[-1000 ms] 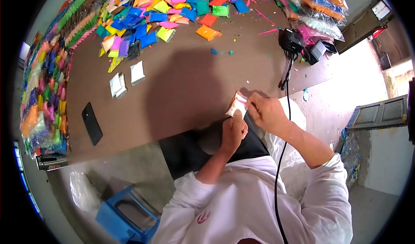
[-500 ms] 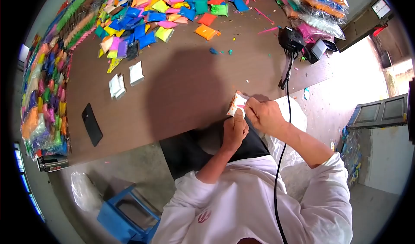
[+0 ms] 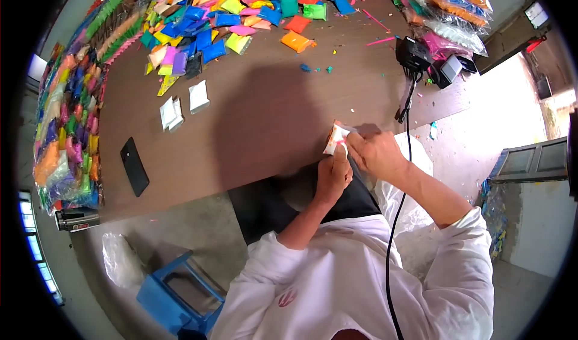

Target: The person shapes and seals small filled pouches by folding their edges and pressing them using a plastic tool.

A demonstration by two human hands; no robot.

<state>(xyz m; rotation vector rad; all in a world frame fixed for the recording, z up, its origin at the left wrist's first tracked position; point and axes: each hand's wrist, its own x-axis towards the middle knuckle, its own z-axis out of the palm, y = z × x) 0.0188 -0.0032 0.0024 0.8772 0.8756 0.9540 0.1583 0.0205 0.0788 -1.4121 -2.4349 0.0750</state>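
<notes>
The right hand (image 3: pixel 378 153) hides part of the small white packet (image 3: pixel 338 139), near the centre right of the frame, and its fingertips are hard to make out. Orange marks show along the packet's left edge and a pink patch near the thumb; what these are cannot be told. The left hand (image 3: pixel 334 176) grips the packet's lower end, thumb on top, fingers curled beneath. The right hand's fingers are bunched narrow at the packet's right side; whether they pinch it or something on it cannot be told.

Both hands are by the near edge of the brown table (image 3: pixel 265 123). Coloured packets (image 3: pixel 229 18) lie heaped at the top of the frame, their contents showing as solid colours. At upper right, clear bags (image 3: pixel 451 15) of coloured contents are stacked, cut off by the frame's dark border. White packets (image 3: pixel 198 96) lie left of centre, above a black phone (image 3: pixel 134 166).
</notes>
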